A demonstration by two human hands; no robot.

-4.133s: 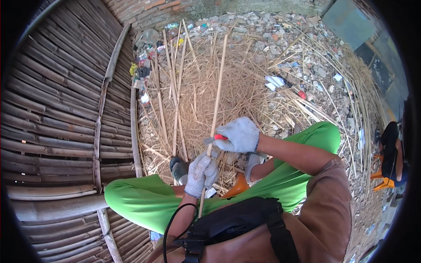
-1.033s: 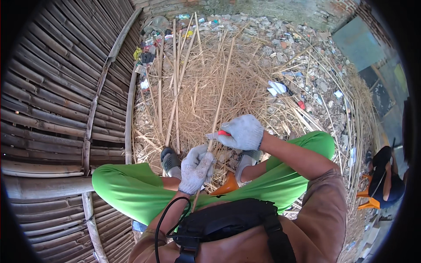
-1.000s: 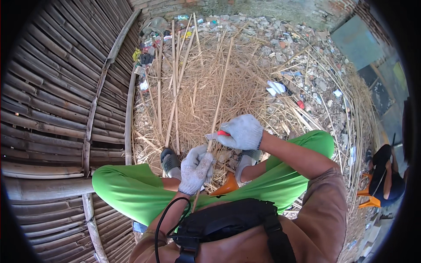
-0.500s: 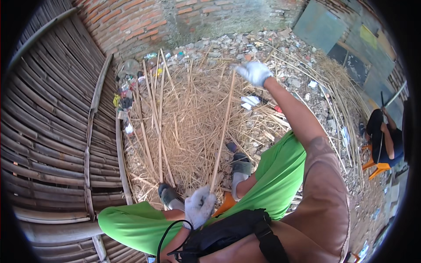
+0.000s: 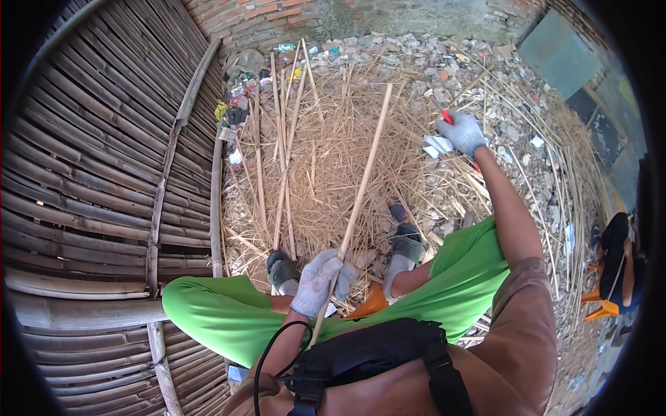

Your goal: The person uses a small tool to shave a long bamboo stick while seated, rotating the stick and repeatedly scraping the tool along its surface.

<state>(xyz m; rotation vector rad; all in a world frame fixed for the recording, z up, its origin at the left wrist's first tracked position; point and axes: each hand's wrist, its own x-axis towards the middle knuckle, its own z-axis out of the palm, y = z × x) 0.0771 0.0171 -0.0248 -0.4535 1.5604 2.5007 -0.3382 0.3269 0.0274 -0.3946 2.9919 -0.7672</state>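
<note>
My left hand (image 5: 320, 281), in a pale work glove, is wrapped round the lower part of a long bamboo strip (image 5: 368, 173). The strip slants up and away from my lap, its far end free above the straw-like shavings. Out to the right, my gloved right hand (image 5: 463, 133) is closed on a tool with a red handle (image 5: 447, 117); the handle's end pokes out by the thumb, and its exact kind cannot be made out. White scraps (image 5: 437, 146) lie just beside that hand.
Several bamboo strips (image 5: 281, 152) lie left of a heap of shavings (image 5: 333, 152). A slatted bamboo wall (image 5: 104, 201) rises at the left, a brick wall (image 5: 347, 24) at the back. Rubble (image 5: 506, 114) covers the right side. Another person (image 5: 617, 260) sits on an orange stool (image 5: 598, 310) at far right.
My right hand has drawn back from the strip's far end toward the right, and a red handle now shows in it. My left hand still grips the strip. The view has shifted.
</note>
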